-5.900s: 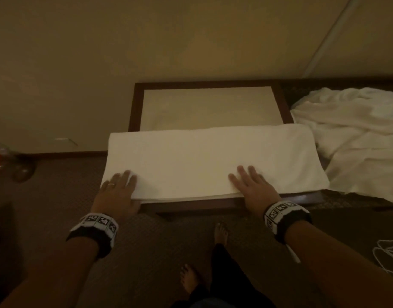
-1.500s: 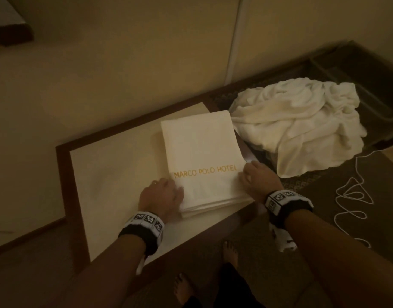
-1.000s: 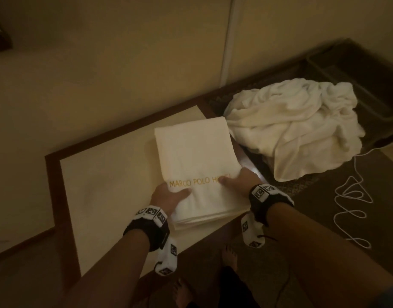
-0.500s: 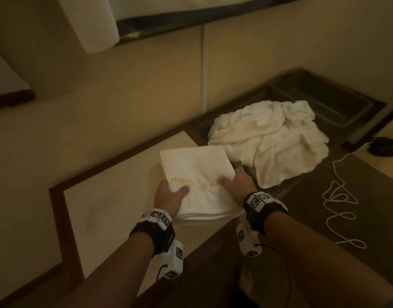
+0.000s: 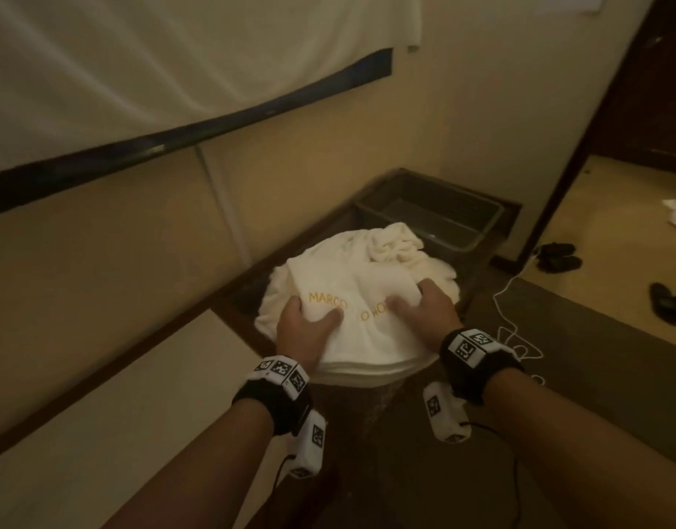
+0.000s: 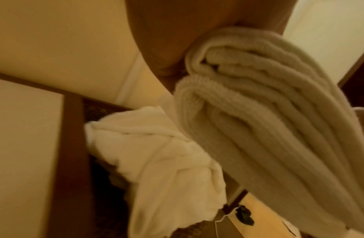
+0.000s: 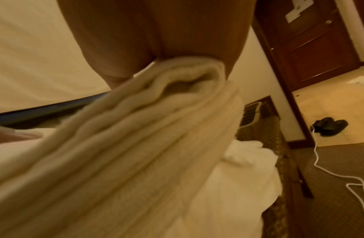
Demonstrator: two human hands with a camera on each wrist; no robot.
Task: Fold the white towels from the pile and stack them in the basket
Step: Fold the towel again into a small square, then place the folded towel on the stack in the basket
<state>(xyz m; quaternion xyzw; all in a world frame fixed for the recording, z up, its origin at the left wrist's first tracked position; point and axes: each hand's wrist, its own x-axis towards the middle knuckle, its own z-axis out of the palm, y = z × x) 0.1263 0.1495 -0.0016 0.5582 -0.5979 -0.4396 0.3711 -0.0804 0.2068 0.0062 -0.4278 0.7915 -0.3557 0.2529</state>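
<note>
A folded white towel with gold lettering is lifted in the air, held from both sides. My left hand grips its left edge with the thumb on top. My right hand grips its right edge the same way. In the left wrist view the folded towel shows its stacked layers; the right wrist view shows the same towel close up. Under and beyond it lies the pile of unfolded white towels on the floor. The dark basket stands past the pile by the wall.
The low table with its dark wooden frame is at the lower left. A white cord trails over the carpet to the right. Dark slippers lie on the lighter floor near a wooden door.
Both hands have lifted the folded towel off the table and carried it right, over the towel pile. The view has swung toward the basket.
</note>
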